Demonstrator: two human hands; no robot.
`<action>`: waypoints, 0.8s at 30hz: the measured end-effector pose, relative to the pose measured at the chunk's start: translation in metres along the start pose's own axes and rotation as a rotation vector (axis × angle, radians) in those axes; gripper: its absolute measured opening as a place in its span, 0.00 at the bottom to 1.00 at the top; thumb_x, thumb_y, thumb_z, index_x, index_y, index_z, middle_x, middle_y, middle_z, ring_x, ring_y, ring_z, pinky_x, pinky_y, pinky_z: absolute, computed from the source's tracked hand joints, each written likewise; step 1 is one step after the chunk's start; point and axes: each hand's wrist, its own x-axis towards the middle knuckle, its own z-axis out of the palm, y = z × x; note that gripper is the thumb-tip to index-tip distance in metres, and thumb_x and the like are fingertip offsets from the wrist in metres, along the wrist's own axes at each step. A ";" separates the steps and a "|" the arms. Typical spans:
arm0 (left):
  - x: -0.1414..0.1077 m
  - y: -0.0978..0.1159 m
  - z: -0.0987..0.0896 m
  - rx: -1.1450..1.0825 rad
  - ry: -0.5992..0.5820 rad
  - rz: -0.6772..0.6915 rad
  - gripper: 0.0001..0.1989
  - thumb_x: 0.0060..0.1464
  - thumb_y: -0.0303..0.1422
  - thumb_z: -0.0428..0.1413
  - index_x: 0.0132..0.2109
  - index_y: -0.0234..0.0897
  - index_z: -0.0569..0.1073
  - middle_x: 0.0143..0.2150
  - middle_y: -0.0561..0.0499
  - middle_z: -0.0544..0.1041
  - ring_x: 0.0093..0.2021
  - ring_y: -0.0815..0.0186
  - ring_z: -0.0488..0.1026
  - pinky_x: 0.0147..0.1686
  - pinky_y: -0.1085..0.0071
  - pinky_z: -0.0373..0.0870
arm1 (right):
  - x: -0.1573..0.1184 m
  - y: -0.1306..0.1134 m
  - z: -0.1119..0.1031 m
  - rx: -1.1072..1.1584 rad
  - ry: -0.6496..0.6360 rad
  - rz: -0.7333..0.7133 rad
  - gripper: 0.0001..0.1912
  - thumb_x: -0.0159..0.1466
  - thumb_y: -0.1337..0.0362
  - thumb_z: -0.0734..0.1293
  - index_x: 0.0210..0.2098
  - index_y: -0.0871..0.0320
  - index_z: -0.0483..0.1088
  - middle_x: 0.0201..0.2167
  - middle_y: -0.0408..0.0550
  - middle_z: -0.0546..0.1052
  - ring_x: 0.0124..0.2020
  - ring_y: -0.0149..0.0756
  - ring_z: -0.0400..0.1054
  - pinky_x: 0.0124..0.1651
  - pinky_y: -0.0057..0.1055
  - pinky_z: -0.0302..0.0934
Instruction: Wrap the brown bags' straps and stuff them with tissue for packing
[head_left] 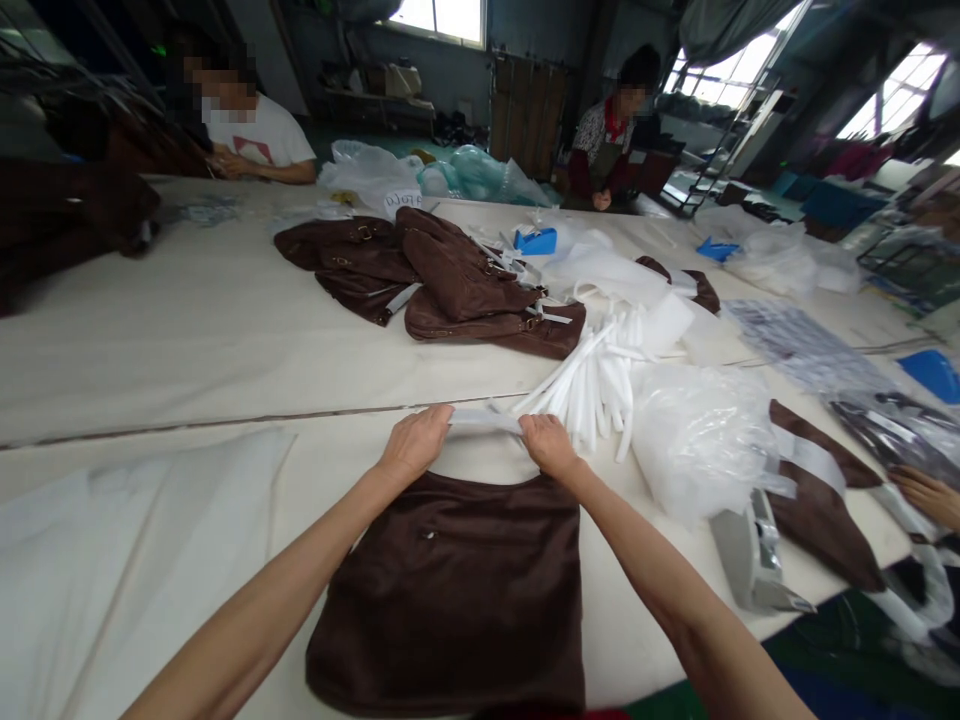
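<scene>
A dark brown bag (457, 600) with a small zipper lies on the pale table (187, 370) in front of me. Its handle, covered in white wrap (486, 420), arches beyond the bag's top edge. My left hand (418, 440) is closed around the left end of the wrapped handle. On the right end, my right hand (551, 443) is closed too. Just past my right hand lies a bundle of white foam tubes (592, 385). Several brown bags (465, 275) are piled farther back.
To the right are clear plastic bags (694, 430), a grey tape dispenser (750, 555) and another brown bag (825, 510) near a person's hand (926, 497). Two people (259, 140) (604, 150) are across the table. A white sheet (135, 540) lies at left.
</scene>
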 end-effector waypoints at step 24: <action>-0.011 0.113 0.035 -0.376 -0.164 -0.126 0.18 0.64 0.35 0.44 0.51 0.38 0.76 0.52 0.44 0.76 0.53 0.56 0.70 0.55 0.62 0.65 | -0.135 -0.016 0.093 1.178 0.365 0.825 0.18 0.57 0.60 0.65 0.46 0.57 0.68 0.37 0.48 0.80 0.38 0.41 0.75 0.44 0.38 0.70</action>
